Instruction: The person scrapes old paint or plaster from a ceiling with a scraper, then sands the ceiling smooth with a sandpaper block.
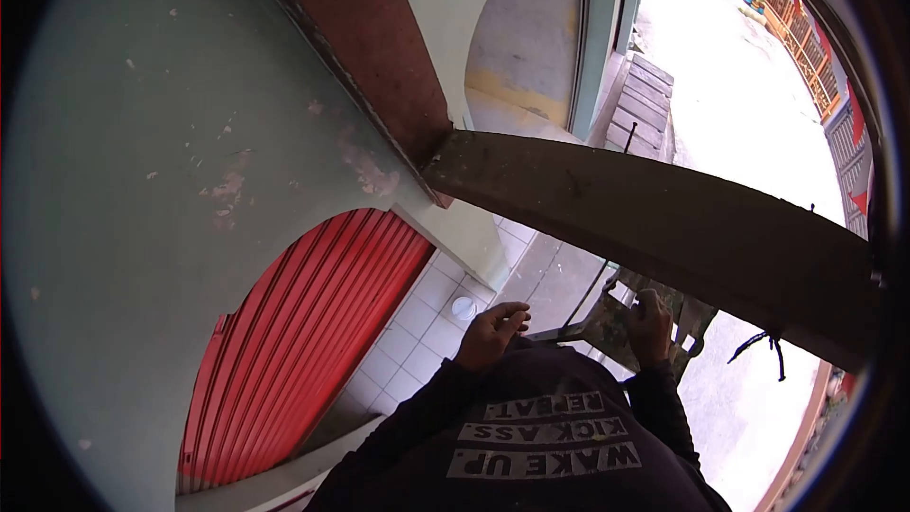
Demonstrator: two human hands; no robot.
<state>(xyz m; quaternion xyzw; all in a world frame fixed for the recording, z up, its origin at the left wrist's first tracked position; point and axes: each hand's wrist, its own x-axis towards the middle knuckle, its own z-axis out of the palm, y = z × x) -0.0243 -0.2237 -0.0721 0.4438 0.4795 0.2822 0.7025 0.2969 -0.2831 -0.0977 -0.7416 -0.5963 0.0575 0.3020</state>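
My left hand (493, 334) is held in front of my shirt, its fingers loosely bent and a little apart, with nothing visible in it. To the right, my right hand (649, 327) is closed, its knuckles up. It overlaps the worn, paint-spotted top of a stepladder (604, 327); whether it grips the ladder or something small is hidden. Just beyond both hands, a long dark beam (607, 194) crosses the view at about head height. A black tie or wire (758, 349) hangs from its lower edge.
A brown beam (365, 28) meets the dark one at a corner by the pale green, peeling wall (161, 133). Below are a red roll-up shutter (308, 332), a white tub (464, 308) on floor tiles (417, 330), and a bright street (711, 66) with an orange fence (806, 47).
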